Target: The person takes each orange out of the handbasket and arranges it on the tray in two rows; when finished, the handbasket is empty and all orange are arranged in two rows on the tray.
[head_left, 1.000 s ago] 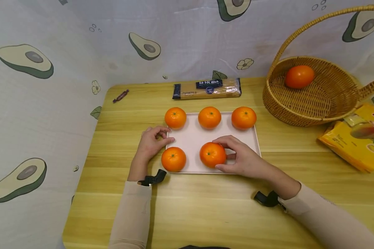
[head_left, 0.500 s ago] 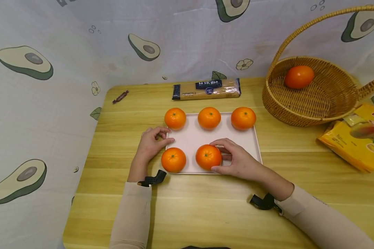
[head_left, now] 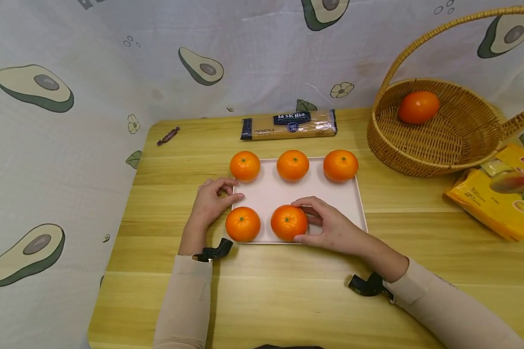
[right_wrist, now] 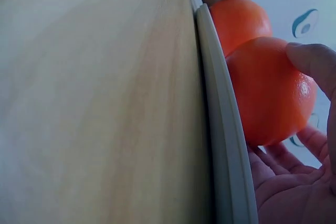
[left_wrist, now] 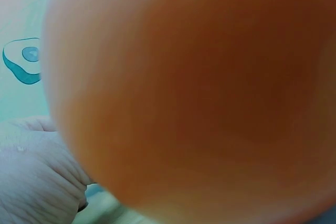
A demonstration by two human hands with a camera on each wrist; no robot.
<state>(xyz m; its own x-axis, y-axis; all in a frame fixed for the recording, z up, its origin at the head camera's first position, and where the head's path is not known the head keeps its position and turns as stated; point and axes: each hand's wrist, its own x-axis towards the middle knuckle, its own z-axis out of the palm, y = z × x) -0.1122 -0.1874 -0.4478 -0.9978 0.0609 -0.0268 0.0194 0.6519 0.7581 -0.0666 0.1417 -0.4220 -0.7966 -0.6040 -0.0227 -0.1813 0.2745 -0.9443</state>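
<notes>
On a pale pink tray [head_left: 266,194] sit several oranges. My right hand [head_left: 332,228] holds one orange [head_left: 289,223] at the tray's front middle, thumb on the near side and fingers around the far right. In the right wrist view, that orange [right_wrist: 270,95] lies close to another orange [right_wrist: 239,22] beyond it. My left hand [head_left: 210,201] rests at the tray's left edge, its thumb over the rim and fingers curved. The front left orange [head_left: 243,224] stands just below it and fills most of the left wrist view as a blurred orange shape [left_wrist: 199,93].
Behind the tray lies a spaghetti pack [head_left: 290,125]. A wicker basket [head_left: 388,140] with a tall handle stands at the right back, holding a red-orange fruit [head_left: 418,107]. Beside it is a yellow snack bag [head_left: 498,198]. A small wrapped candy [head_left: 169,136] lies back left.
My right hand has shifted the orange left and slightly toward the front, nearer the front left orange. My left hand has stayed at the tray's edge.
</notes>
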